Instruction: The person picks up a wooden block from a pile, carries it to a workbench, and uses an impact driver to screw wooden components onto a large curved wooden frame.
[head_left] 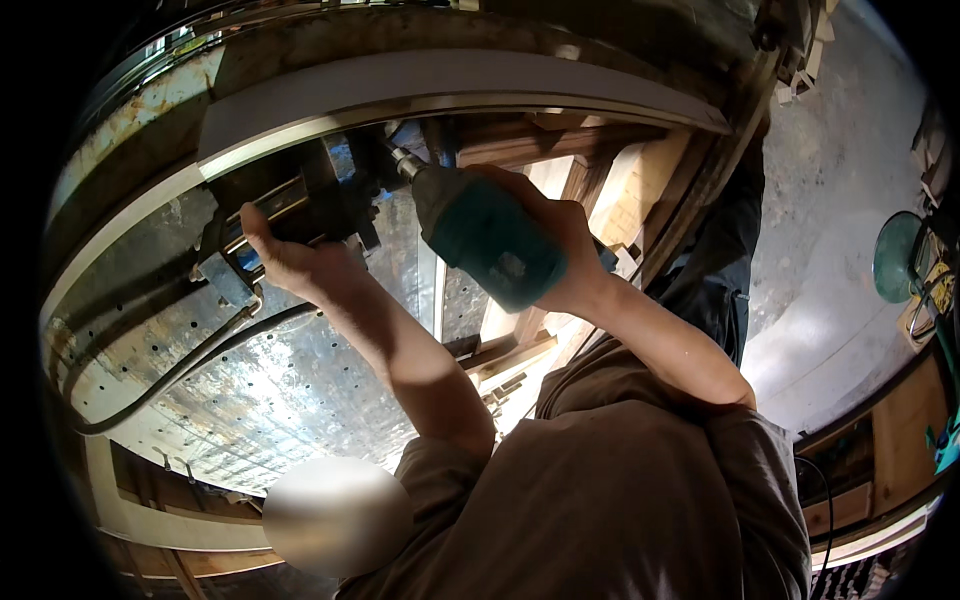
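My right hand (pixel 580 250) is closed around a teal power drill (pixel 495 245). The drill's metal chuck (pixel 405 160) tilts up and left toward dark metal parts (pixel 345 185) under a long pale board (pixel 440 80); whether its tip touches anything is hidden. My left hand (pixel 310 268) lies beside a metal fixture (pixel 230 275) with a hose on it. Its thumb stretches upward, apart from the hand; the other fingers are mostly hidden. I see nothing held in it.
A black hose (pixel 190 365) curves over the perforated metal tabletop (pixel 300 385). Wooden strips (pixel 640 190) stand to the right of the drill. Farther right are a grey floor (pixel 830 250) and a green round lamp-like shade (pixel 897 257). A blurred round patch hides part of the lower left.
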